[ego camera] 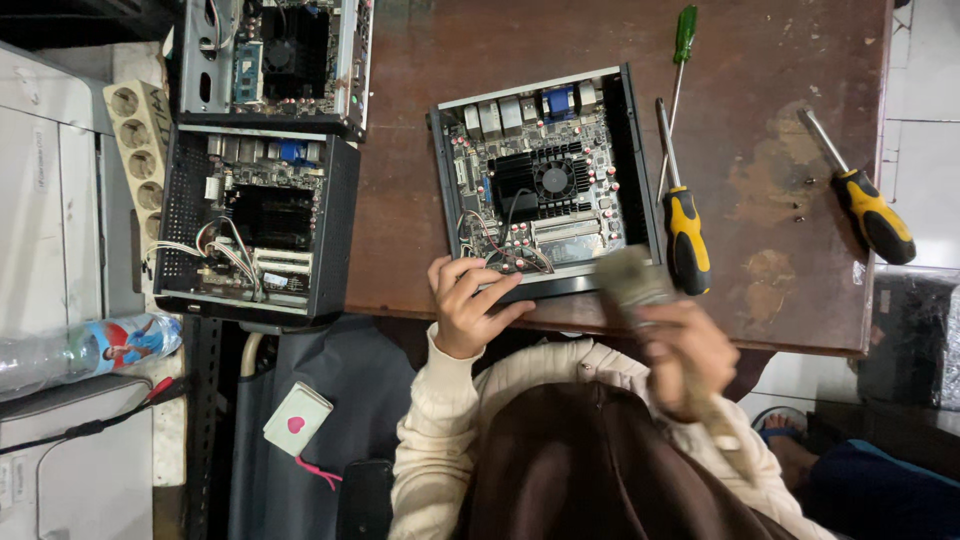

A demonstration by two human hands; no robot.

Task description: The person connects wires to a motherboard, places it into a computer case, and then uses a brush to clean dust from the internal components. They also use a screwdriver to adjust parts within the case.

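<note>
Motion-blurred right hand (688, 355) gripping brush (632, 280).

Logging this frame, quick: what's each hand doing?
Left hand: fingers resting on the open computer case.
Right hand: closed on a brush, blurred.

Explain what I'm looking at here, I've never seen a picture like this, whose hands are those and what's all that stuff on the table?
This is one picture from a camera worn on a person's head, looking down at their own two hands. The left hand rests on the near edge of an opened small computer case on a brown wooden table. The right hand, blurred by motion, holds a brush. Two yellow-handled screwdrivers and a green-handled one lie to the right. Two more opened cases sit at the left.
</note>
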